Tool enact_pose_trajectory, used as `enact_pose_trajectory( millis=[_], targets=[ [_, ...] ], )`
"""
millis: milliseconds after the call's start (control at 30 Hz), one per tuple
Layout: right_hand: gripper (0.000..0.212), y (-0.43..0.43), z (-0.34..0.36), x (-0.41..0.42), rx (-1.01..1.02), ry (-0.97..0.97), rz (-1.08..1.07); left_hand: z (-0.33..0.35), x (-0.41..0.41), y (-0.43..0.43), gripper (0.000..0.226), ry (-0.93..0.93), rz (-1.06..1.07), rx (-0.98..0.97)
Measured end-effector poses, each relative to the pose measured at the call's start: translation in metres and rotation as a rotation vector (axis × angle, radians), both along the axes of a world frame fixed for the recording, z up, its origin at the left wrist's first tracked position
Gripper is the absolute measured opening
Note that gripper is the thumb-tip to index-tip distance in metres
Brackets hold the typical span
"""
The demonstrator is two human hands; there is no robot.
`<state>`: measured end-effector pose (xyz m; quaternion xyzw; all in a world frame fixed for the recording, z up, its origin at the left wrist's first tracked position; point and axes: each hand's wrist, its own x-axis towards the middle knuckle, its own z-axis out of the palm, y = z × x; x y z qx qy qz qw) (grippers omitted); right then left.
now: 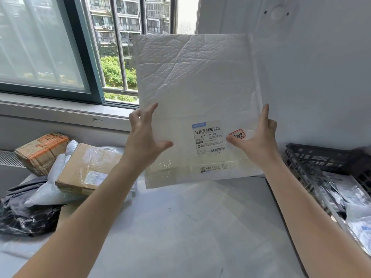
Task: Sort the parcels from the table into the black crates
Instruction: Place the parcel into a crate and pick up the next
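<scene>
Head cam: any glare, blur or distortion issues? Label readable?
Head view: window daylight, soft shadows; printed shipping label on the white bubble mailer is partly readable; glare on the tape-wrapped brown cardboard box; wide-angle bending at edges; black plastic crate slightly blurred.

Sliding window (40, 47), apartment blocks (128, 21) and green trees (112, 71) beyond, white wall (321, 77).
</scene>
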<state>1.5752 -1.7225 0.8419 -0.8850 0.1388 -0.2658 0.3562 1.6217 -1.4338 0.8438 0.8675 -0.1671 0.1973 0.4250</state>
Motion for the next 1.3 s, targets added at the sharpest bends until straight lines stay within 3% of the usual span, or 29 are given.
enact_pose_trajectory(
  millis=[433,700,933,1300],
  targets=[
    [0.139,-0.031,-0.008,-0.039,-0.207,0.186,-0.197,-0.005,0.006,-0.045,0.113,0.035,-0.134,0.192],
    [0.135,-0.118,-0.009,-0.124,-0.247,0.367,-0.362,-0.021,-0.047,-0.157,0.115,0.052,-0.306,0.373],
    [0.131,-0.246,-0.011,-0.223,-0.325,0.562,-0.419,-0.025,-0.131,-0.295,0.100,0.061,-0.417,0.500],
    [0.089,-0.396,-0.028,-0.302,-0.443,0.791,-0.304,-0.040,-0.200,-0.471,0.084,0.147,-0.435,0.923]
  ],
)
